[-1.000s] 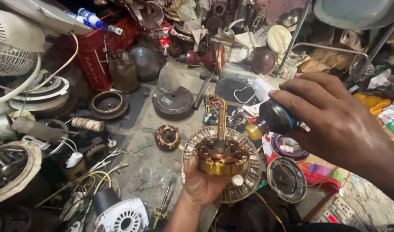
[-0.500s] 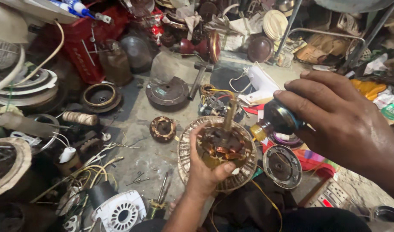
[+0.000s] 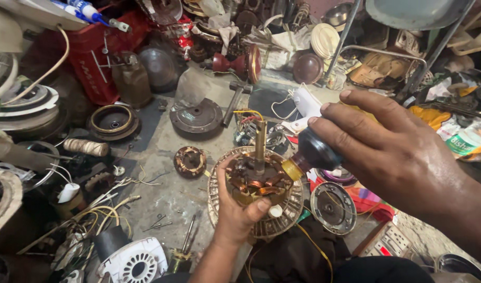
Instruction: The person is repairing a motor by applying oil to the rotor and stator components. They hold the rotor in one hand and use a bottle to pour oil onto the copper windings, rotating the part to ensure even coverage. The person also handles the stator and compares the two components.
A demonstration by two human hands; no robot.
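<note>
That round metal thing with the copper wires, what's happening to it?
A person sits among heaps of fan parts. Their left hand holds up a round motor piece with copper windings and a brass-coloured shaft standing up from its middle. Their right hand tips a small dark bottle so its yellowish neck points down at the windings. A small copper coil, a hammer and loose wires lie on the floor around them.

bottle point(image 3: 315, 152) right of motor point(image 3: 256, 188), small coil point(image 3: 190, 161) left, hammer point(image 3: 233, 102) behind
</note>
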